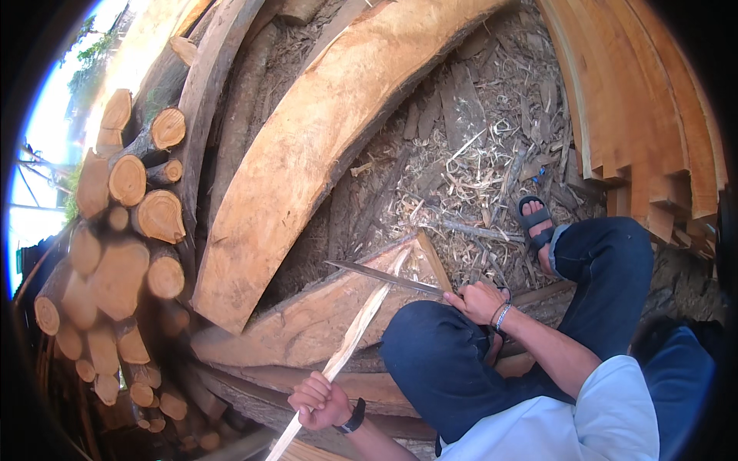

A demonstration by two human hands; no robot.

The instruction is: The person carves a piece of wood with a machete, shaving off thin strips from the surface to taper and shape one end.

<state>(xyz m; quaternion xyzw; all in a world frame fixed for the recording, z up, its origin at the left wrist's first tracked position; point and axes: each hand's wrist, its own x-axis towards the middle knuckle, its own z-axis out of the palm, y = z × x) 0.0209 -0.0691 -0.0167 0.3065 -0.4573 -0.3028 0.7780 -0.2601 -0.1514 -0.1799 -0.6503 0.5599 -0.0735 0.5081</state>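
Note:
My left hand [319, 401] is closed round a long, pale, roughly whittled wooden stick [352, 334], which slants up and away between my left side and the ground ahead. In my right hand [478, 302] is a knife [377, 276] with a long, pointed blade directed left. The blade crosses the stick near its far end and appears to touch it. Under that end lies a broad wooden slab [296, 338]. A narrow strip of wood [435, 261] stands out beside the blade; its lower end is hidden near my right hand.
Wood shavings [469, 180] and bark cover the ground ahead. A large curved plank [307, 131] runs across the middle. Cut logs [127, 180] are piled at the left, and sawn boards [630, 100] stack up at the far right. My sandalled foot [536, 223] rests among the shavings.

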